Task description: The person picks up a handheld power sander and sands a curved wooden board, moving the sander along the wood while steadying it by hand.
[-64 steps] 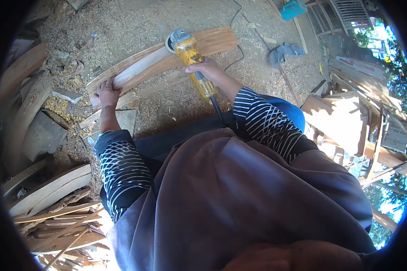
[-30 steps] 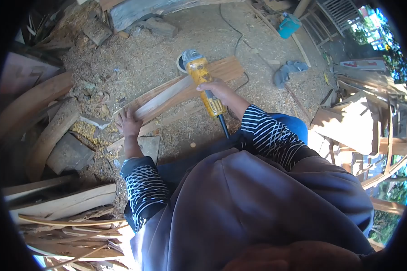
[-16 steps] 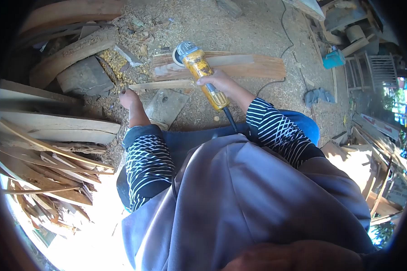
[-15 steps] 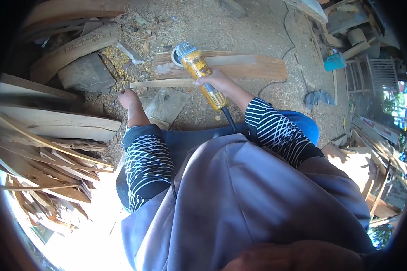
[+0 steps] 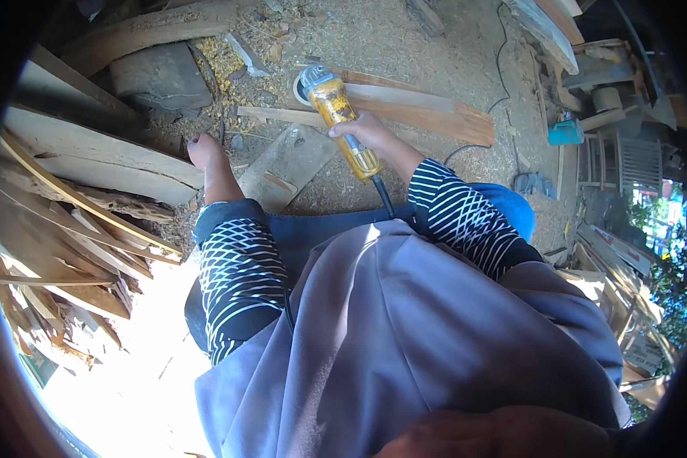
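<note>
Plainly, right grip point(image 5: 368, 130) wrapped round yellow grinder point(image 5: 333, 108), wooden board point(image 5: 424, 108) just beyond, left grip point(image 5: 202, 151) curled, contents unclear.

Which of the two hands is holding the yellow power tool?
The right hand, wrapped around the power tool; the left hand is apart from it.

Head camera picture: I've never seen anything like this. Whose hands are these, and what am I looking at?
No robot here: these are one person's bare hands, seen from a camera worn on that person's head, looking forward and down. That's why their clothing fills the lower middle. The right hand grips a yellow power tool. Partly behind it, a wooden board lies on the littered ground. The left hand is near a pale plank; whether it holds anything is unclear.
</note>
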`<state>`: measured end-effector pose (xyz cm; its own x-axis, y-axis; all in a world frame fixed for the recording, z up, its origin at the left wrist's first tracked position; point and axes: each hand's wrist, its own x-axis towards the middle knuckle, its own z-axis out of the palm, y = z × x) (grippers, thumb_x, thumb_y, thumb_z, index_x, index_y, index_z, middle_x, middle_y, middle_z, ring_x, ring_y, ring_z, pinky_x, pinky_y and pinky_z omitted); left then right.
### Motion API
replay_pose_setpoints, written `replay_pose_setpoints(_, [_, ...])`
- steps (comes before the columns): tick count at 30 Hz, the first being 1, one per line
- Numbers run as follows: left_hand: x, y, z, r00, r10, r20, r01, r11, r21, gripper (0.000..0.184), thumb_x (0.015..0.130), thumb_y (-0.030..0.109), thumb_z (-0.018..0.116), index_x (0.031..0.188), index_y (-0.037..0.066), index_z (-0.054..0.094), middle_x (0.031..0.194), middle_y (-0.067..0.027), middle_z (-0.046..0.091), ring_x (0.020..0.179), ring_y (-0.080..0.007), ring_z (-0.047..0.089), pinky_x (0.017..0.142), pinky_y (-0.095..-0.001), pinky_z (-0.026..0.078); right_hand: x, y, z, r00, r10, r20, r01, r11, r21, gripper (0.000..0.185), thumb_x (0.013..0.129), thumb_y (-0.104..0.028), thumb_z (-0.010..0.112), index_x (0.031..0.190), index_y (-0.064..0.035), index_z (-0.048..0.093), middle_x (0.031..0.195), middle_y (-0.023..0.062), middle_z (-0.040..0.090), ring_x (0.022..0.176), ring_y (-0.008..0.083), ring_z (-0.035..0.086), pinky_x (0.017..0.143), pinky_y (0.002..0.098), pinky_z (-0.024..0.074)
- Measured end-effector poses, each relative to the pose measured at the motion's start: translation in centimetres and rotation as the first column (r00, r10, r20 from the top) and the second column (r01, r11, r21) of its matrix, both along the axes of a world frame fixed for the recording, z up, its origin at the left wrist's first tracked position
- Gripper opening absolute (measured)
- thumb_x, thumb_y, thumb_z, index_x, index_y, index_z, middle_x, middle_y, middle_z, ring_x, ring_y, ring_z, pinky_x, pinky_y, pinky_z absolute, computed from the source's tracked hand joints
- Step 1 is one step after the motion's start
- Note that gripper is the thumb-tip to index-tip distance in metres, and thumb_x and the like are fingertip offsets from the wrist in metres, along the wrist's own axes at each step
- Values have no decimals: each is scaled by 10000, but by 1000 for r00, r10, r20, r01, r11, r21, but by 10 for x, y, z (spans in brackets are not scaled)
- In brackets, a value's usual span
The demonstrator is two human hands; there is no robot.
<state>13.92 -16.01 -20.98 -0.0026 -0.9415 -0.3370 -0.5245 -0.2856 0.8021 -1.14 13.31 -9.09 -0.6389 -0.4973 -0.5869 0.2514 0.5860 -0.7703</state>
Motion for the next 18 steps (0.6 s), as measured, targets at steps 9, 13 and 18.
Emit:
replay_pose_setpoints(9, [-16, 10, 10, 991, -68, 119, 65, 997, 32, 338, 709, 202, 534, 983, 36, 644, 999, -183, 646, 949, -336, 603, 834, -404, 452, -5, 14, 12, 995, -65, 70, 64, 998, 26, 562, 631, -250, 752, 1056, 56, 548, 883, 157, 606, 770, 226, 610, 650, 338, 485])
replay_pose_setpoints(13, [-23, 14, 11, 987, -79, 139, 82, 997, -13, 322, 692, 191, 542, 955, 43, 655, 976, -172, 655, 926, -326, 614, 821, -400, 456, -12, 23, 2, 991, -122, 50, 123, 992, -16, 509, 635, -219, 758, 1015, 58, 562, 832, 144, 613, 714, 212, 617, 594, 339, 494])
replay_pose_setpoints(18, [-29, 24, 23, 985, -105, 140, 108, 994, -15, 311, 682, 187, 546, 934, 43, 658, 953, -168, 659, 897, -315, 621, 811, -391, 457, -20, 34, 6, 984, -164, 69, 166, 986, -25, 512, 633, -226, 759, 1014, 55, 565, 840, 134, 609, 687, 203, 604, 591, 334, 488])
